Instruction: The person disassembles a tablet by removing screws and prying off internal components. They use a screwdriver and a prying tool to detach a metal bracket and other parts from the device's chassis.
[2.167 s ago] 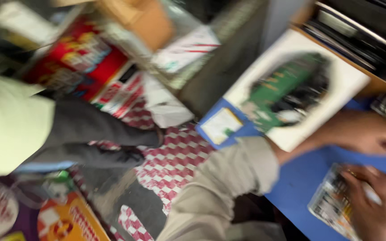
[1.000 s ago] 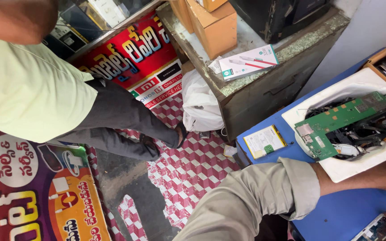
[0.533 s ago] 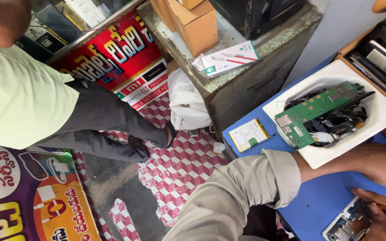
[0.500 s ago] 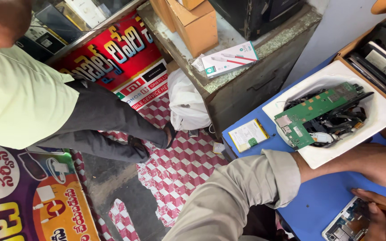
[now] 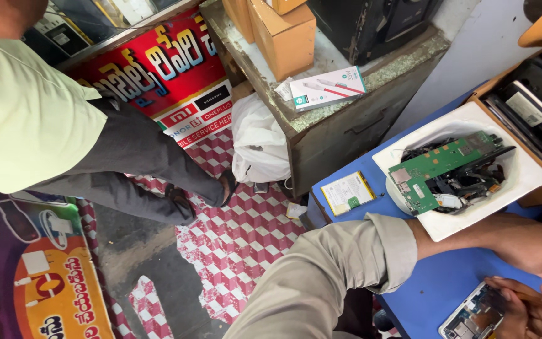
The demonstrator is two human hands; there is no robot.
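Phone repair looks mid-teardown to me; the opened phone [image 5: 477, 314] lies back off on the blue table [image 5: 446, 282], bottom right, insides showing. Right hand [image 5: 534, 311] is curled around its edge; left hand [image 5: 528, 245] rests just above, fingers loosely bent, holding nothing I can see. White tray [image 5: 522, 188] already holds a green circuit board [image 5: 440, 166] and cables — reassembly's all still left.

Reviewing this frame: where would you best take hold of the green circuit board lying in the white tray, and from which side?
Probably pinch the green circuit board by its long bare edges near the lower-left end, coming from above. It lies tilted on a tangle of black cables in the white tray, so that end stands clear while the far end is crowded by cables.
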